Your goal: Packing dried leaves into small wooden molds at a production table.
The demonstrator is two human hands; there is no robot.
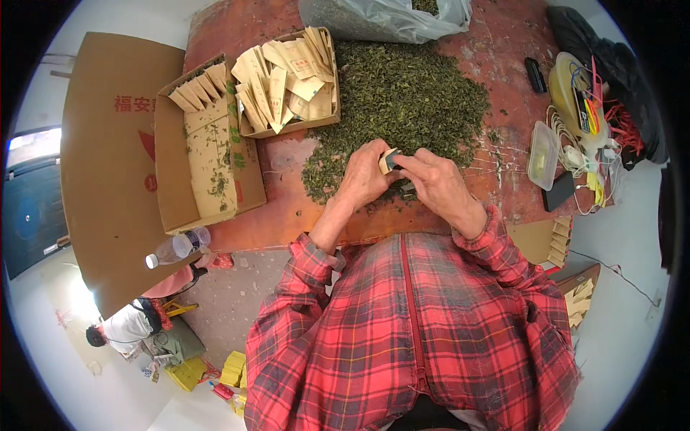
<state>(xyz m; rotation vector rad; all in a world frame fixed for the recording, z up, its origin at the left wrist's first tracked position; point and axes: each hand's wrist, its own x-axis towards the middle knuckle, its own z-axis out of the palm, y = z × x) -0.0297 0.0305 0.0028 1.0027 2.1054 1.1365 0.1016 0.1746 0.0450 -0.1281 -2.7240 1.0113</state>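
My left hand (367,171) grips a small tan paper packet (386,163) upright, its dark-lined mouth showing. At that mouth are the fingertips of my right hand (439,180); whether they pinch the rim or hold leaves is hidden. Both hands are over the near edge of a wide heap of dried green tea leaves (409,97). Under my right fingers a small shiny thing (408,189) shows, too covered to name. A shallow cardboard box (337,116) left of the heap holds many loose, tan printed packets (277,89).
A second cardboard box (250,183) holds packets in rows with scattered leaves. A plastic bottle (186,244) lies beside a tall carton (108,178). The clear bag (372,21) stands behind the heap. Rightward are a plastic tub (542,156), cables and pens. A person (128,327) is at lower left.
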